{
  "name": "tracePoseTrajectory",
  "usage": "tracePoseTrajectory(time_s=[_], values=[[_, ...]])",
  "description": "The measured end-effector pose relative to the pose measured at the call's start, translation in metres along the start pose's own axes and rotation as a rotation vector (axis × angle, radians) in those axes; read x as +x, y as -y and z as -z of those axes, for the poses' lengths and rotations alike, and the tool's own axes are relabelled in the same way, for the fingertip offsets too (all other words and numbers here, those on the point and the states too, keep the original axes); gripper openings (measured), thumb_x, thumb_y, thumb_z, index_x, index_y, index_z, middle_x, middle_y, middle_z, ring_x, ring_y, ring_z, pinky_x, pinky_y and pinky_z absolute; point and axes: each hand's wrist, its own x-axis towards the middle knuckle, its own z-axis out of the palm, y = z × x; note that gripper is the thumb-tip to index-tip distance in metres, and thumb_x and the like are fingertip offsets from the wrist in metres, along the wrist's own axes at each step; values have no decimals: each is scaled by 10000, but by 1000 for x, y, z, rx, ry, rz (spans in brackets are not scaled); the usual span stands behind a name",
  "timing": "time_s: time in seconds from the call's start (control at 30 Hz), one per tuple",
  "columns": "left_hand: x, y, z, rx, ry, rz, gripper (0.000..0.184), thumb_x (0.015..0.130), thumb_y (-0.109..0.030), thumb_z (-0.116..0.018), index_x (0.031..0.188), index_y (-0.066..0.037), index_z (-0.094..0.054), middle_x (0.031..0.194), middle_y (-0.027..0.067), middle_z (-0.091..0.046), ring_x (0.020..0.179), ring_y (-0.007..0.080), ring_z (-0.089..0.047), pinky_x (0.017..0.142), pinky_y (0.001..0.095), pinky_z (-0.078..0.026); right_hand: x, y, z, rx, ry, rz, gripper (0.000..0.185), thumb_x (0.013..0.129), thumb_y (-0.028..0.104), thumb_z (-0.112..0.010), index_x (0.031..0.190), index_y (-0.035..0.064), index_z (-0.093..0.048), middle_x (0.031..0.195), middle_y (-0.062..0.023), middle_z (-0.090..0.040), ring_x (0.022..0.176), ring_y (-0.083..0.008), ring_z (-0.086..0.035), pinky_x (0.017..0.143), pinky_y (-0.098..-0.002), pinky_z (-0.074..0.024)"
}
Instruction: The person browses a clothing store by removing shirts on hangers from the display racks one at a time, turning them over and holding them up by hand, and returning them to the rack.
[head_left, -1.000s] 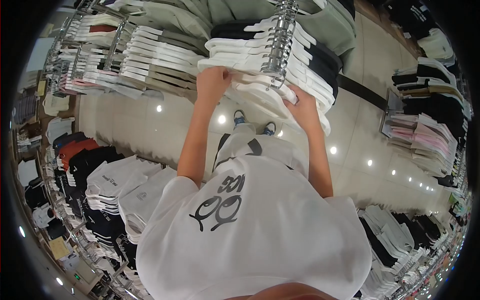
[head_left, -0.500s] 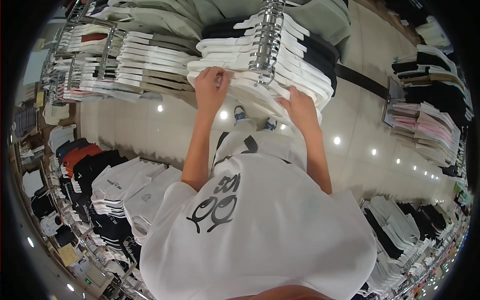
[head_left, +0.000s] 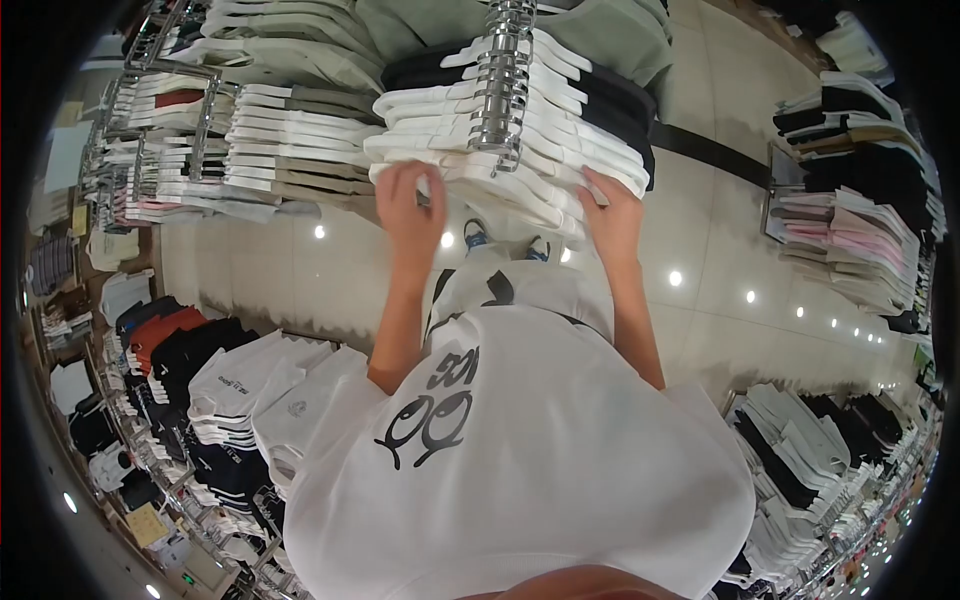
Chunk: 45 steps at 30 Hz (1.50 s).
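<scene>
White garments on hangers hang in a row from a metal rail at the top centre, with dark and grey-green ones behind them. My left hand is at the left shoulder of the front garments, its fingers curled but apart; nothing shows between them. At the right shoulder of the same garments is my right hand, thumb and forefinger spread at the cloth's edge. Whether the fingertips touch the cloth is hard to tell.
More racks stand to the left and right. Folded-looking white and black shirts hang at the lower left, grey and black ones at the lower right. My shoes show on the tiled floor below the rail.
The rail and garments have shifted left in view. My left hand has dropped slightly and its fingers have come away from the cloth; my right thumb and forefinger have spread apart.
</scene>
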Motion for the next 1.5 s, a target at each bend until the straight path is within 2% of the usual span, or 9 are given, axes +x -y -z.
tracePoseTrajectory(time_s=[0.13,0.23,0.3,0.7,0.93,1.0,1.1,1.2,1.5], values=[[-23,-84,-25,-453,367,-459,358,774,-81,-779,1123,-49,-710,1154,122,-697,1116,323,-651,976,449,-516,13,-6,6,-249,168,63,234,875,157,-823,1076,54,-765,1089,-141,-789,978,-312,-772,782,-395,-603],[-21,-123,-43,-385,616,-408,490,784,-140,-791,1252,-57,-670,1284,127,-643,1239,314,-604,1067,476,-474,27,-17,11,-365,311,123,251,852,236,-841,1039,93,-752,1028,-125,-795,981,-335,-761,798,-423,-588],[-31,-120,-58,193,660,-509,563,809,-186,-777,1342,-79,-633,1363,119,-588,1316,294,-550,1116,495,-433,37,-20,12,-370,325,95,256,854,254,-838,1047,107,-757,1004,-123,-796,962,-336,-762,788,-424,-587],[-50,-93,-47,295,635,-654,422,858,-156,-652,1278,-175,-688,1231,25,-615,1216,208,-589,1064,452,-451,52,-47,1,-300,216,115,272,862,292,-846,1074,139,-772,980,-98,-798,906,-274,-775,758,-382,-585],[-41,-100,-49,306,608,-668,343,883,-190,-638,1215,-109,-678,1234,50,-623,1138,225,-598,1030,384,-459,43,-39,10,-310,272,123,285,869,249,-842,1109,111,-771,973,-127,-792,868,-264,-773,764,-364,-587],[-41,-107,-53,410,671,-557,436,892,-174,-626,1320,-90,-643,1335,57,-604,1167,236,-586,960,389,-443,36,-36,16,83,443,-60,294,842,205,-847,1114,124,-771,929,-114,-763,803,-295,-740,707,-399,-577],[-36,-114,-65,447,616,-569,450,890,-185,-632,1327,-73,-636,1387,64,-589,1133,244,-573,912,379,-425,28,-24,19,30,196,-44,280,849,193,-844,1114,119,-793,967,-82,-737,780,-234,-719,726,-339,-572],[-47,-112,-72,542,629,-613,462,886,-191,-638,1337,-88,-637,1355,40,-587,1135,233,-555,909,389,-420,27,-37,18,-293,145,129,283,837,204,-849,1111,146,-808,942,-46,-692,769,-240,-702,706,-358,-562],[-58,-107,-63,586,657,-668,428,880,-223,-646,1294,-116,-648,1285,8,-570,1164,222,-531,902,391,-412,53,-50,18,-353,104,110,274,821,243,-860,1083,170,-824,899,-20,-659,789,-216,-693,705,-371,-554]])
